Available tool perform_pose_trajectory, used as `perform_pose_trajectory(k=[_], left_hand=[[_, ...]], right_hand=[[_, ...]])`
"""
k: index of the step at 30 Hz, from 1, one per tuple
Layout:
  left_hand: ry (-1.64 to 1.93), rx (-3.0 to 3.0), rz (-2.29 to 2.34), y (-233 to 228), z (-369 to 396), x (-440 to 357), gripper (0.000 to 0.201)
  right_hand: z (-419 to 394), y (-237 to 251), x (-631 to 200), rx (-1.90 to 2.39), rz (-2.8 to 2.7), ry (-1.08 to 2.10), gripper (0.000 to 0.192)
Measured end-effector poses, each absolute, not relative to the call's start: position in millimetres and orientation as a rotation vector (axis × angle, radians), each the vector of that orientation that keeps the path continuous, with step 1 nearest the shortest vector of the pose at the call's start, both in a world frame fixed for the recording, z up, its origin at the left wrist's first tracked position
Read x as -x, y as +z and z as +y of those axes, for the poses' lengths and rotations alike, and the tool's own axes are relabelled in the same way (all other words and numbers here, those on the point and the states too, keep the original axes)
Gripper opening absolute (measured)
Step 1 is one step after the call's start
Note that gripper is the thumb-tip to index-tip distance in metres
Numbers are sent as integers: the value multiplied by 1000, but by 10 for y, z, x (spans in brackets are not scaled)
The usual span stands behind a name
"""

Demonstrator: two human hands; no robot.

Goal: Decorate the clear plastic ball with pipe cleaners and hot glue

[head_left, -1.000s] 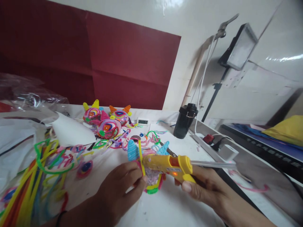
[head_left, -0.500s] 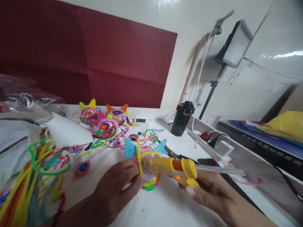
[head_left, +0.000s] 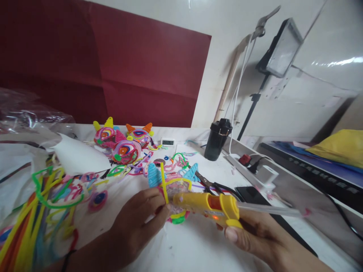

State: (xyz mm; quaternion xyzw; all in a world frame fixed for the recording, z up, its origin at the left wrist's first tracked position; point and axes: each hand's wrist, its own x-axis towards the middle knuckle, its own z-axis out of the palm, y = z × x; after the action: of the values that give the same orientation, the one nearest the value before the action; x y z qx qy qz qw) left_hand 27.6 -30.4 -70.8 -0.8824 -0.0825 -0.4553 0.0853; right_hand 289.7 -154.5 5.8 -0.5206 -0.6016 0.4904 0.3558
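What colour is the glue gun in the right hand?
Yellow with an orange band, seen in the head view: glue gun, right hand.

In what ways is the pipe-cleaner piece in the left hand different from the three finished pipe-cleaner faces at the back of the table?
The held pipe-cleaner piece has blue ears; the three finished faces have yellow or orange ears. The held piece is gripped by the left hand, with the glue gun in the right hand at it; the finished faces lie untouched on the table. Both are colourful coiled pipe-cleaner work.
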Motion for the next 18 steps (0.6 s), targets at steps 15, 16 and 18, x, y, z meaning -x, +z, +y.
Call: perform_pose_trajectory(k=[15,16,18], left_hand=[[-1375,2618,-140,-663,-259,-299,20],[-1363,2613,-138,-653,-260,-300,20],[-1351,2589,-145,-633,-264,-306,20]], right_hand=[[-1557,98,-2866,1382,-1574,1212,52],[-1563,98,-2867,1383,-1574,1223,50],[-1570,96,-2868,1380,-1569,1252,49]])
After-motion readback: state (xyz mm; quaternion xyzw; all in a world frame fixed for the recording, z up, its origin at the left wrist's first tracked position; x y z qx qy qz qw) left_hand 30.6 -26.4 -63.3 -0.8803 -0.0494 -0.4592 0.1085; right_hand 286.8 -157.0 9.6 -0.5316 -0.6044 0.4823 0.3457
